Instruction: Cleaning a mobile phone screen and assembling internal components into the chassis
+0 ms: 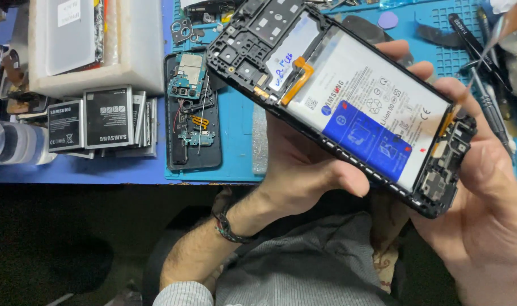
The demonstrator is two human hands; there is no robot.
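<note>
An opened phone (349, 96) with its back cover off is held up in the air, above the edge of the bench (128, 170), tilted so its inside faces the camera. The left hand (303, 164) holds it from below, with the thumb pressed on the lower long edge and the fingers behind it, probably to keep it steady. The right hand (485, 187) wraps around the bottom end of the phone and also pinches a thin tool (485, 54) that points up and away; its tip is blurred. Inside the phone sits a big flat battery (371, 113), white with a blue patch and small printed signs. An orange ribbon strip (298, 79) bends across the top end of the battery. On the bench, to the left, lies another open phone (193, 113) with small green boards in it. Farther left is a pile of small batteries (100, 122) with black and grey labels, beside a white box (94, 45). Black tweezers (468, 37) rest on the blue mat (434, 22) behind the hands.
</note>
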